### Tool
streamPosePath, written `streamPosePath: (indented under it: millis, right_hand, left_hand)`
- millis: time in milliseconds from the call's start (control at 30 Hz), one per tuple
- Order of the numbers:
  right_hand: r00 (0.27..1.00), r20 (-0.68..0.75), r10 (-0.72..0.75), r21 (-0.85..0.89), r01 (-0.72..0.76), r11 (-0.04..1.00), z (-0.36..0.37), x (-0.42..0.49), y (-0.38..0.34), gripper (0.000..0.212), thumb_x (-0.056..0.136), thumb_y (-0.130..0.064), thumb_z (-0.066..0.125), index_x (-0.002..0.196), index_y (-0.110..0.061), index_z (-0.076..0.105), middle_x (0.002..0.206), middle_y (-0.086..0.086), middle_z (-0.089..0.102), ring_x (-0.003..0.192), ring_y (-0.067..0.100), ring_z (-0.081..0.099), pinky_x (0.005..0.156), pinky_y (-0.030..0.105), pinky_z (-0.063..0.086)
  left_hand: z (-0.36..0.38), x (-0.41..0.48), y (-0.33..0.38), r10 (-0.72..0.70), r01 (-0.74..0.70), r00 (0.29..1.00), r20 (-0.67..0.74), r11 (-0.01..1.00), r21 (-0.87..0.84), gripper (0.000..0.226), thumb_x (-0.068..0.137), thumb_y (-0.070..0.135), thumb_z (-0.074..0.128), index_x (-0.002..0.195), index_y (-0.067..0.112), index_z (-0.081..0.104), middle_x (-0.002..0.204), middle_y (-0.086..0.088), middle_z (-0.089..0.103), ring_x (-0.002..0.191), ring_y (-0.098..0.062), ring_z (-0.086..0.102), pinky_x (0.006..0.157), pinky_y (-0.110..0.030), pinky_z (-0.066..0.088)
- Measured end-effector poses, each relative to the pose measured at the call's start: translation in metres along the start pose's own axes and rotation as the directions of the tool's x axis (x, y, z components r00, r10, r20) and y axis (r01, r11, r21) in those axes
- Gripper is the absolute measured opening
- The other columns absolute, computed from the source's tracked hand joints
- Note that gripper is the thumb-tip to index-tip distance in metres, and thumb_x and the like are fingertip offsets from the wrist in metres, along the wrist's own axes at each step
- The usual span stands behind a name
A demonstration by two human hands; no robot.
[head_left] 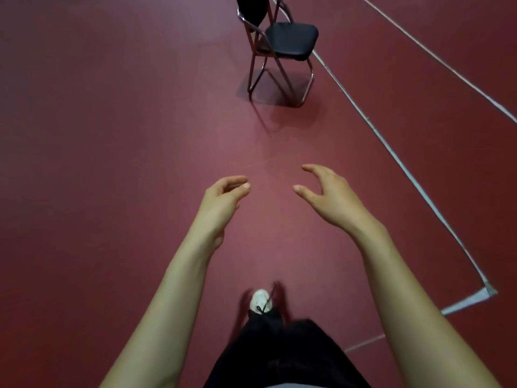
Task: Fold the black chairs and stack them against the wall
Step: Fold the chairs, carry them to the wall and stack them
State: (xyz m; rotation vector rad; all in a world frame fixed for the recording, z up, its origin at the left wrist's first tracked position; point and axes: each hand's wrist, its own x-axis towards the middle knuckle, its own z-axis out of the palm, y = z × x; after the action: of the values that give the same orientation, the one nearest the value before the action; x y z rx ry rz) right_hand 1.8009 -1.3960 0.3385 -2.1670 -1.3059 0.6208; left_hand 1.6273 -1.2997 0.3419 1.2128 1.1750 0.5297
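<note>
Your left hand and right hand reach forward, fingers loosely spread, holding nothing. The black chair stands unfolded at twelve o'clock on the red floor, beside a white line.

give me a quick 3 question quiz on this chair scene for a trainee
1. True or false: the black chair is already folded.
2. Multiple choice: what do the left hand and right hand hold? A) the chair frame B) nothing C) a cloth
3. Fill in: the white line on the red floor runs on the chair's ____ side in the picture.

Key
1. False: it stands open on its legs, seat down.
2. B: both hands are open and apart, well short of the chair.
3. Right.
</note>
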Motion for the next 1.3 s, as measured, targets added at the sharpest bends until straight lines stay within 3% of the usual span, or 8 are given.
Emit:
streamPosePath:
  millis: [267,567,800,967,1100,1300]
  right_hand:
    - [0.997,-0.007,0.075,0.066,-0.075,0.995,-0.011,0.262,-0.016,0.052,0.093,-0.035,0.058,0.140,-0.017,0.043,0.145,0.002,0.043,0.134,0.017,0.038,0.104,0.021,0.027]
    - [0.993,-0.012,0.120,0.075,-0.119,0.990,-0.040,0.578,-0.027,0.055,0.093,-0.032,0.059,0.142,-0.015,0.041,0.146,0.005,0.042,0.135,0.019,0.037,0.105,0.020,0.025]
    - [0.991,-0.013,0.135,0.055,-0.134,0.989,-0.050,0.798,-0.047,0.056,0.091,-0.032,0.061,0.141,-0.014,0.043,0.145,0.005,0.044,0.133,0.019,0.040,0.104,0.020,0.027]
    - [0.970,-0.059,0.237,0.075,-0.232,0.970,-0.048,0.949,-0.055,0.056,0.090,-0.033,0.062,0.139,-0.014,0.045,0.142,0.006,0.047,0.131,0.021,0.043,0.106,0.025,0.031]
    - [0.935,-0.147,0.322,0.122,-0.306,0.944,-0.065,1.062,-0.067,0.059,0.091,-0.032,0.061,0.143,-0.013,0.040,0.146,0.004,0.042,0.134,0.019,0.039,0.103,0.022,0.027]
    - [0.849,-0.235,0.472,0.201,-0.433,0.879,-0.093,1.201,-0.049,0.064,0.091,-0.034,0.061,0.146,-0.014,0.034,0.152,0.003,0.035,0.140,0.017,0.031,0.108,0.022,0.023]
  left_hand:
    - [0.007,0.253,0.115,0.000,-0.003,0.995,0.102,1.000,0.031,0.016,0.093,0.012,0.061,0.107,0.019,0.064,0.097,0.010,0.064,0.093,0.001,0.057,0.095,-0.026,0.043]
    - [0.021,0.545,0.249,-0.018,0.010,0.992,0.127,0.998,0.063,0.018,0.094,0.010,0.059,0.109,0.018,0.063,0.095,0.009,0.062,0.095,-0.005,0.056,0.089,-0.023,0.044]
    - [0.009,0.749,0.331,-0.015,0.002,0.984,0.179,0.997,0.077,0.016,0.093,0.011,0.060,0.104,0.022,0.065,0.096,0.009,0.064,0.097,-0.005,0.058,0.092,-0.027,0.044]
    - [0.001,0.904,0.390,-0.014,-0.008,0.970,0.242,0.996,0.089,0.016,0.093,0.010,0.060,0.104,0.020,0.065,0.092,0.008,0.065,0.088,-0.004,0.058,0.089,-0.024,0.045]
    - [0.010,1.030,0.459,0.054,-0.117,0.933,0.356,0.980,0.159,0.023,0.093,0.008,0.059,0.116,0.011,0.064,0.096,0.007,0.065,0.083,0.006,0.058,0.072,-0.004,0.046]
    - [0.057,1.189,0.547,0.092,-0.309,0.821,0.564,0.901,0.304,0.027,0.093,0.010,0.060,0.119,0.010,0.063,0.108,-0.001,0.065,0.095,-0.004,0.058,0.076,-0.008,0.042]
